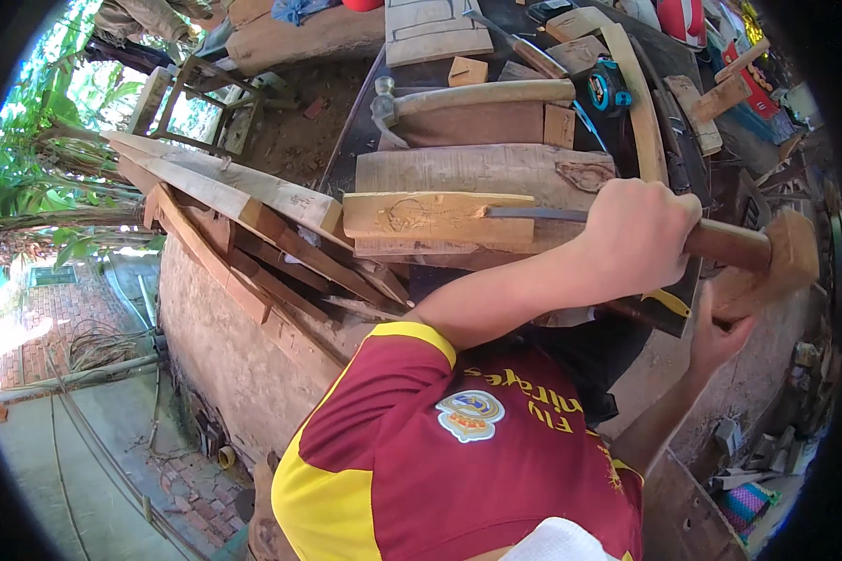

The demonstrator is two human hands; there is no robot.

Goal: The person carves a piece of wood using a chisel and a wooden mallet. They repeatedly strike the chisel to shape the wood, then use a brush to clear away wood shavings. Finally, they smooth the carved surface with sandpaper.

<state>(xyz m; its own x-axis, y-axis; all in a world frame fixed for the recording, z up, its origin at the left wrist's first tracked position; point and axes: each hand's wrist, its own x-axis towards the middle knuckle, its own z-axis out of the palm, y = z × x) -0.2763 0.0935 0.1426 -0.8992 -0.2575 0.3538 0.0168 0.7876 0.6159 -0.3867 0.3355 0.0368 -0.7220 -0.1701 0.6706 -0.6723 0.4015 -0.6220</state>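
My left hand (638, 232) is wrapped round the wooden handle of a chisel (538, 214). Its blade lies low along a small light wood block (421, 216), with the tip at a chipped spot near the middle. That block rests on a wider, knotted board (468, 168). My right hand (720, 332) is closed round a wooden mallet (788, 257), its fingers partly hidden. The mallet head is at the butt end of the chisel handle; whether they touch I cannot tell.
Beyond the board lie a claw hammer (477, 96), a blue tape measure (609, 87), another chisel (519, 45) and a curved wood strip (636, 103). Long timbers (253, 210) are stacked at the left. A yellow handle (669, 301) shows near my right forearm.
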